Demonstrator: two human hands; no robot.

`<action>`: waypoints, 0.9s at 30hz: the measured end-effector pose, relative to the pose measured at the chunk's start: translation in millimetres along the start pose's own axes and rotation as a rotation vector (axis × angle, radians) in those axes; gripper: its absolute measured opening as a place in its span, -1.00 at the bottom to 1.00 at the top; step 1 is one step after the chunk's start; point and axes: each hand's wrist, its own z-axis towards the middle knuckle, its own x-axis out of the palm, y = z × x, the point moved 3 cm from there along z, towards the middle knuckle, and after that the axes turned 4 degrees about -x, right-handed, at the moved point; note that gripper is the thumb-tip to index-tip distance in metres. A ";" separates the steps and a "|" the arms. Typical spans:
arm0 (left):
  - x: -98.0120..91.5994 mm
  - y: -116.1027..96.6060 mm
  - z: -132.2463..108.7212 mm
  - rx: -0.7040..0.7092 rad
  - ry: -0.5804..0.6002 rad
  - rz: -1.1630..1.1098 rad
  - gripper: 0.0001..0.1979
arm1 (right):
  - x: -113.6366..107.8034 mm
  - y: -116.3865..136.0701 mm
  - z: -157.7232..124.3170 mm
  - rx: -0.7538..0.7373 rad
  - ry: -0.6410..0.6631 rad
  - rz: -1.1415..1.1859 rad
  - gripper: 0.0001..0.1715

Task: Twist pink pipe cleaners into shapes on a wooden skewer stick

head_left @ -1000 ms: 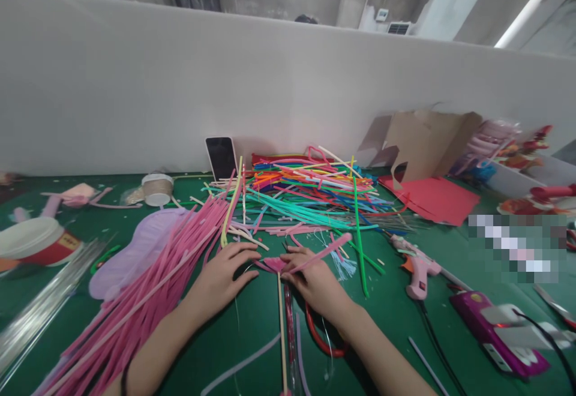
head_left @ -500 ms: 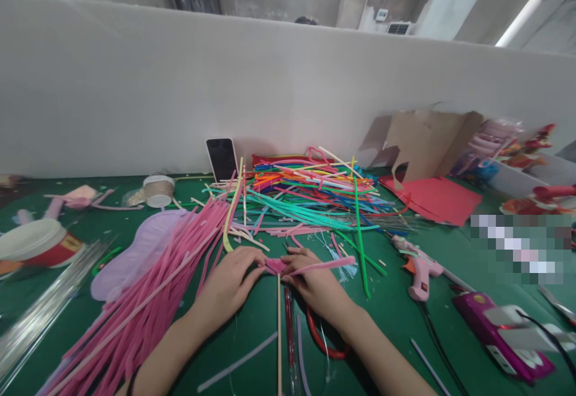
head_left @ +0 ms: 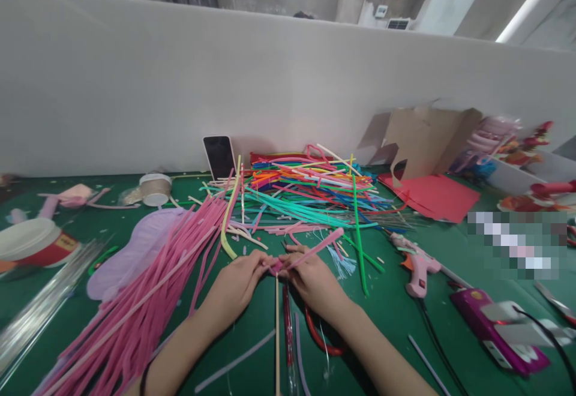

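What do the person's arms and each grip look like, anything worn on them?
The left grip and right grip are bare hands, ungloved. No sleeve shows on the left forearm or the right forearm. A thin dark band crosses the left forearm near the picture's bottom edge; the right shows none.

Pink stem bundle (head_left: 157,288) blocks left of left hand (head_left: 240,279). Multicolored stem pile (head_left: 310,186) blocks straight ahead. Passable lane between right hand (head_left: 312,279) and glue gun (head_left: 418,276); green stem (head_left: 359,240) pokes into far end.
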 end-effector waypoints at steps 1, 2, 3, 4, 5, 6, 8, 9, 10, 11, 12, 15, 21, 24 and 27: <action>0.5 -0.9 0.8 -0.001 -0.008 0.011 -0.79 | 0.7 -0.7 0.1 0.003 -0.007 -0.012 -0.80; 1.2 -1.4 1.6 -0.005 -0.013 0.022 -0.78 | 1.3 -1.3 0.1 0.006 -0.018 -0.025 -0.80; 2.3 -1.5 2.3 -0.014 -0.018 0.035 -0.78 | 1.8 -1.7 0.2 0.009 -0.029 -0.037 -0.80; 3.5 -1.2 2.9 -0.026 -0.026 0.050 -0.78 | 2.0 -1.9 0.2 0.012 -0.041 -0.049 -0.80; 5.0 -0.7 3.2 -0.036 -0.037 0.066 -0.78 | 2.0 -1.8 0.3 0.014 -0.050 -0.061 -0.80; 6.6 -0.2 3.1 -0.041 -0.048 0.085 -0.77 | 1.9 -1.5 0.4 0.012 -0.054 -0.071 -0.80; 10.2 0.4 2.3 -0.034 -0.069 0.117 -0.78 | 1.4 -0.8 0.6 0.004 -0.058 -0.080 -0.80; 12.0 0.4 1.6 -0.026 -0.077 0.127 -0.78 | 1.0 -0.6 0.7 0.000 -0.062 -0.079 -0.80; 13.5 0.2 0.8 -0.019 -0.082 0.134 -0.78 | 0.5 -0.4 0.8 -0.004 -0.066 -0.076 -0.81; 14.7 -0.1 0.1 -0.017 -0.084 0.139 -0.78 | 0.2 -0.3 0.9 -0.008 -0.066 -0.072 -0.81; 15.6 -0.4 -0.6 -0.018 -0.084 0.146 -0.78 | -0.2 -0.3 1.0 -0.009 -0.067 -0.070 -0.81; 16.1 -2.6 -1.4 -0.021 -0.092 0.169 -0.77 | -0.7 0.3 1.5 0.000 -0.066 -0.083 -0.80; 13.9 -4.5 -1.1 -0.052 -0.138 0.078 -0.78 | -1.4 3.8 2.3 -0.003 -0.091 -0.088 -0.81; 13.6 -0.7 0.0 -0.100 -0.154 -0.144 -0.83 | -3.0 7.2 2.1 -0.035 -0.123 -0.076 -0.83; 14.2 3.1 1.2 -0.157 -0.167 -0.372 -0.84 | -3.9 10.1 1.8 -0.035 -0.126 -0.103 -0.82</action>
